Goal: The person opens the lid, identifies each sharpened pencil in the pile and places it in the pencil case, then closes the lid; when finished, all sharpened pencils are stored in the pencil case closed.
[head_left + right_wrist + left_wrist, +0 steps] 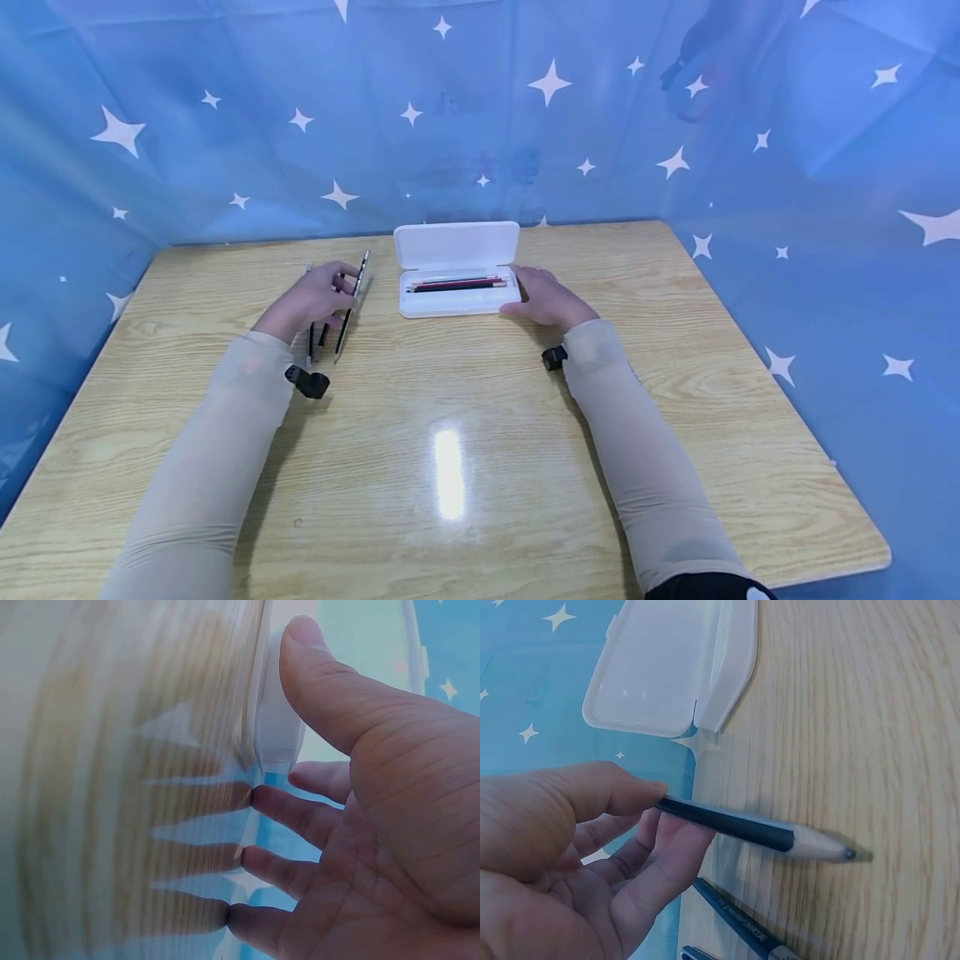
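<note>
My left hand [318,292] pinches a dark pencil [757,830] between thumb and fingers, left of the pencil case. The pencil slants, its sharpened tip close over the tabletop in the left wrist view. Beneath that hand lie other dark pencils [311,343], partly hidden by it. An opened white pencil case [450,309] stands at the back middle, its lid [457,245] raised. Several pencils [461,286], black and red among them, lie lengthwise inside. At the case's right end rests my right hand [551,298], thumb on the front edge and fingers spread around the side.
The wooden table [465,400] reaches from the case toward me, with a bright light reflection near its middle. Behind and beside it hangs a blue curtain [465,100] with white stars. Small black cameras [307,382] are strapped to both wrists.
</note>
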### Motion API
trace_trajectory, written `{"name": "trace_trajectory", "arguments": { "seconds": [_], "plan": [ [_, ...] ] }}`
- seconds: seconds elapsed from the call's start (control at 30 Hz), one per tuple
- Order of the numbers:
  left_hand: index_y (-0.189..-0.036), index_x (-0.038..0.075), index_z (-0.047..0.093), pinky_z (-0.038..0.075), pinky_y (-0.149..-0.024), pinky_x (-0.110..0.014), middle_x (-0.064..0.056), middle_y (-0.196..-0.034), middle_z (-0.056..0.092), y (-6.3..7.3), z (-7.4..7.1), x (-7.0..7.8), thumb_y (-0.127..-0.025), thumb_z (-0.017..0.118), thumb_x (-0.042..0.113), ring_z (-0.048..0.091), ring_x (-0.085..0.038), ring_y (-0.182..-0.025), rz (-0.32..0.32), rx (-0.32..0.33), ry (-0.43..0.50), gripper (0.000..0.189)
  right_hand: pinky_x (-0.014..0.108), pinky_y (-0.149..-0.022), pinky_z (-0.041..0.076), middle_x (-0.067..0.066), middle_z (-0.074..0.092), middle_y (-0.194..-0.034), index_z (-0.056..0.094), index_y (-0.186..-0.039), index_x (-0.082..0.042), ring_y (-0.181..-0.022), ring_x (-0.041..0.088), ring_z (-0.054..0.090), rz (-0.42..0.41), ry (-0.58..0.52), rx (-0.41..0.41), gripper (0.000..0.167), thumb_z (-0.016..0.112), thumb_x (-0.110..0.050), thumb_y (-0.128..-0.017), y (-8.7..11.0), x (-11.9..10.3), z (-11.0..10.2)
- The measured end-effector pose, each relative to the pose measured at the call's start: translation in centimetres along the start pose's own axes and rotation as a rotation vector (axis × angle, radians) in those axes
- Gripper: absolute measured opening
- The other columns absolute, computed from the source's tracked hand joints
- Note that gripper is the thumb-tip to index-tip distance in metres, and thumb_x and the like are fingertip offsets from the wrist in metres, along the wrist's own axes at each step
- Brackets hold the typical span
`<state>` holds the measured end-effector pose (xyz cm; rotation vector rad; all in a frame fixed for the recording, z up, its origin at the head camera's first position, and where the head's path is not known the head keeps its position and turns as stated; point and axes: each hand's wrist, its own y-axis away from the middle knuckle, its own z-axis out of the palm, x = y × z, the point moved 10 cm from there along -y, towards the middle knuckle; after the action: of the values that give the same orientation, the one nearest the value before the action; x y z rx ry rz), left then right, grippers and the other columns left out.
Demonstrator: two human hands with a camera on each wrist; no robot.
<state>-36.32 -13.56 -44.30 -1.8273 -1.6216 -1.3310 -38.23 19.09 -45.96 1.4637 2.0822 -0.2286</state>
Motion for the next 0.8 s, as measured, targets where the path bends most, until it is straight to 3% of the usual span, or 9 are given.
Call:
{"name": "trace_trajectory", "arguments": {
  "seconds": [0.17, 0.37, 0.53, 0.8],
  "plan": [
    [-0.155, 0.003, 0.032, 0.059, -0.076, -0.044, -0.021, -0.128, 0.043, 0.08, -0.18, 0.20, -0.102, 0.056, 0.005, 0.057, -0.028, -0.091, 0.015, 0.036, 0.004, 0.059, 0.049, -0.119, 0.029, 0.010, 0.036, -0.160, 0.027, -0.161, -0.014, -0.147, 0.030, 0.031, -0.009, -0.003, -0.003, 0.081, 0.071, -0.037, -0.097, 0.03, -0.09, -0.01],
    [-0.155, 0.005, 0.032, 0.058, -0.075, -0.045, -0.020, -0.130, 0.043, 0.17, -0.30, 0.17, -0.102, 0.056, 0.006, 0.056, -0.028, -0.088, 0.019, 0.050, 0.016, 0.059, 0.050, -0.119, 0.027, 0.011, 0.034, -0.161, 0.025, -0.162, -0.014, -0.148, 0.032, 0.027, -0.009, 0.007, -0.008, 0.082, 0.070, -0.039, -0.097, 0.06, -0.01, -0.01],
    [-0.155, 0.005, 0.032, 0.058, -0.073, -0.046, -0.018, -0.127, 0.043, 0.36, -0.56, 0.31, -0.102, 0.057, 0.005, 0.055, -0.029, -0.091, 0.033, 0.072, 0.066, 0.059, 0.050, -0.120, 0.026, 0.010, 0.032, -0.162, 0.023, -0.163, -0.016, -0.150, 0.032, 0.025, 0.001, 0.010, -0.011, 0.083, 0.069, -0.040, -0.097, 0.02, 0.22, 0.08],
    [-0.153, 0.005, 0.034, 0.057, -0.079, -0.050, -0.015, -0.122, 0.044, 0.48, -0.95, 0.30, -0.103, 0.054, 0.003, 0.053, -0.029, -0.101, 0.068, 0.100, 0.132, 0.055, 0.048, -0.119, 0.028, 0.010, 0.032, -0.162, 0.023, -0.162, -0.016, -0.149, 0.030, 0.027, 0.009, 0.021, -0.007, 0.084, 0.069, -0.040, -0.097, -0.20, 0.49, 0.24]
  ]
}}
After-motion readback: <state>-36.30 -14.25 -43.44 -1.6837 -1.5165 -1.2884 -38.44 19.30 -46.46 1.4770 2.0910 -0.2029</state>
